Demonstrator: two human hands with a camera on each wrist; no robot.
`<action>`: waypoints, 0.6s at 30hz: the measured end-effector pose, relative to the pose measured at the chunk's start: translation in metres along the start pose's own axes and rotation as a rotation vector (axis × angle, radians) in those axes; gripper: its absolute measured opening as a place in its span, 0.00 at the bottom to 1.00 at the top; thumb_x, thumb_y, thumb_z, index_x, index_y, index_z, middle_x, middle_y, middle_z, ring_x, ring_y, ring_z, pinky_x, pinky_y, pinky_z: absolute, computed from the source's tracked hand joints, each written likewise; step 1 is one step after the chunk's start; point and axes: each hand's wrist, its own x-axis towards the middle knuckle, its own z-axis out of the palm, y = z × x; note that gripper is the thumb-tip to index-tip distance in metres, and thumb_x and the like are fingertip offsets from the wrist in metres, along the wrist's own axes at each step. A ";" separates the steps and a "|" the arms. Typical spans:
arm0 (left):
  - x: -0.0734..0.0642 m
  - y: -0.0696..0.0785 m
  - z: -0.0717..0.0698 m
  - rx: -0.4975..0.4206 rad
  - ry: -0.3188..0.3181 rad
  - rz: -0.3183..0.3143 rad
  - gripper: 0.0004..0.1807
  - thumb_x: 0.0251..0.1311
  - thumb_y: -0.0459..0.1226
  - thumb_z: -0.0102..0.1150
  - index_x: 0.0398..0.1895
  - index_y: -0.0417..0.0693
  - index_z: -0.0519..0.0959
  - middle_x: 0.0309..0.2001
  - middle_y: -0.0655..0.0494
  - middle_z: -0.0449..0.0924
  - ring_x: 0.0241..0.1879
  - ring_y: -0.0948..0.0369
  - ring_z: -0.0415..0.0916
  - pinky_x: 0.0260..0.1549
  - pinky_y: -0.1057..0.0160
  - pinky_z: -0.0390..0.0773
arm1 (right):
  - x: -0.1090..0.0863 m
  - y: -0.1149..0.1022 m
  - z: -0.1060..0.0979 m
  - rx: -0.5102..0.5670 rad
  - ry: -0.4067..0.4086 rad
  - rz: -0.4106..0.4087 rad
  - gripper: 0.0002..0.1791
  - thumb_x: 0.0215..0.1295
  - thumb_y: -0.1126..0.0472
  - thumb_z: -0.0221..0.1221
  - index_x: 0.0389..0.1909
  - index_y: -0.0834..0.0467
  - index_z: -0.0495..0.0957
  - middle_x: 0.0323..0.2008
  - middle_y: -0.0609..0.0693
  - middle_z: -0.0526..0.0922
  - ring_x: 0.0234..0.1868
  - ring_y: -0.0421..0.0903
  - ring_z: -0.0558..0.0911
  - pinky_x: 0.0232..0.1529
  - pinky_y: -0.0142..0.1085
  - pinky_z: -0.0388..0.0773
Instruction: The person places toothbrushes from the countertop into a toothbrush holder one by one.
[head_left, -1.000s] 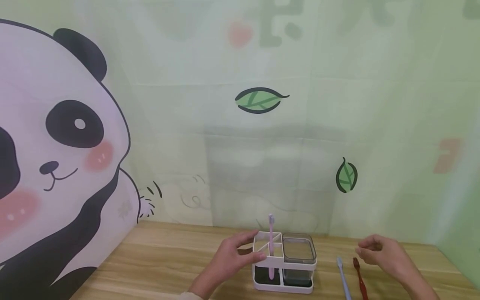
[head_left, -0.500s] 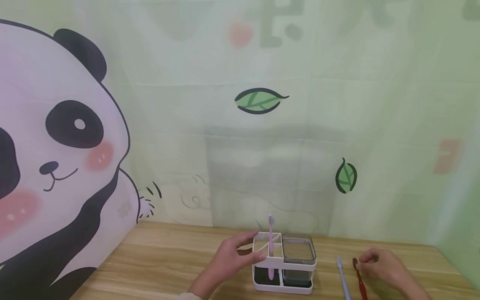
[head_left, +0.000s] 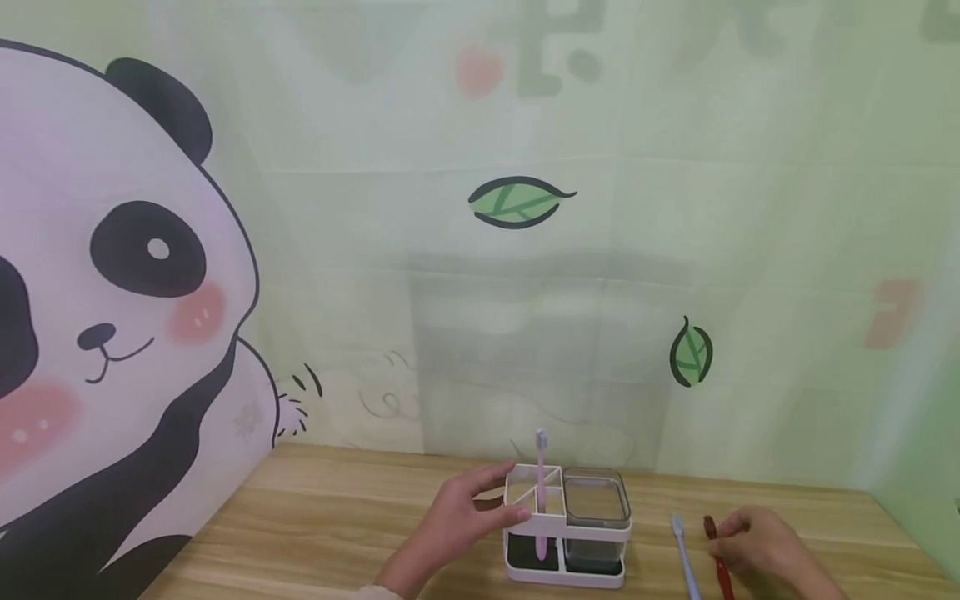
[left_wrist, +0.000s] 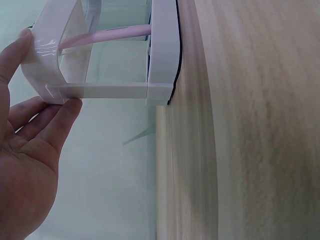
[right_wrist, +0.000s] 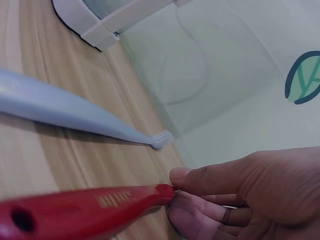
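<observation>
A white toothbrush holder (head_left: 545,525) stands on the wooden table, with my left hand (head_left: 461,510) gripping its upper frame at the left side. In the left wrist view the thumb (left_wrist: 19,50) lies on one face of the frame and the fingertips (left_wrist: 70,107) press another. A pink toothbrush (head_left: 541,479) stands upright in one compartment. To the right, my right hand (head_left: 765,546) pinches a red toothbrush (right_wrist: 85,212) near its neck between thumb and fingers; its bristle end is partly hidden by the hand. A light blue toothbrush (head_left: 686,557) lies beside it, untouched.
A clear square cup (head_left: 597,473) sits in the right half of the holder. Behind the wooden table (head_left: 330,517) hangs a pale green backdrop (head_left: 345,225) printed with a panda (head_left: 135,333) and leaves.
My right hand has come down and slightly forward from beside the red toothbrush's head onto its neck and now pinches it. The left hand has stayed on the holder.
</observation>
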 end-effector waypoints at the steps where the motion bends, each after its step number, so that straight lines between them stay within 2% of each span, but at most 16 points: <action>1: 0.000 0.000 0.000 0.000 0.001 0.000 0.35 0.64 0.37 0.77 0.72 0.34 0.75 0.68 0.36 0.76 0.66 0.39 0.76 0.56 0.58 0.86 | 0.000 0.000 0.001 0.005 0.001 0.003 0.07 0.64 0.71 0.69 0.37 0.71 0.80 0.28 0.52 0.84 0.31 0.48 0.83 0.33 0.40 0.86; 8: 0.000 0.002 -0.001 -0.002 -0.007 0.021 0.35 0.65 0.37 0.76 0.72 0.33 0.74 0.68 0.35 0.76 0.66 0.38 0.75 0.57 0.56 0.85 | -0.001 0.000 0.004 0.008 0.012 0.002 0.07 0.63 0.72 0.69 0.34 0.72 0.81 0.28 0.51 0.84 0.29 0.47 0.83 0.31 0.38 0.86; 13: 0.000 0.001 -0.001 0.005 -0.011 0.020 0.35 0.65 0.37 0.76 0.72 0.33 0.74 0.68 0.34 0.75 0.66 0.38 0.75 0.57 0.55 0.85 | 0.002 0.000 0.003 0.009 -0.006 0.070 0.05 0.64 0.72 0.68 0.36 0.72 0.83 0.29 0.51 0.84 0.31 0.47 0.83 0.33 0.37 0.86; 18: 0.000 0.000 -0.001 0.008 -0.010 0.005 0.35 0.65 0.37 0.76 0.72 0.34 0.75 0.68 0.36 0.76 0.66 0.39 0.76 0.57 0.55 0.85 | 0.002 0.000 0.002 0.018 -0.009 0.105 0.05 0.62 0.71 0.66 0.34 0.72 0.85 0.27 0.51 0.83 0.31 0.46 0.82 0.33 0.37 0.86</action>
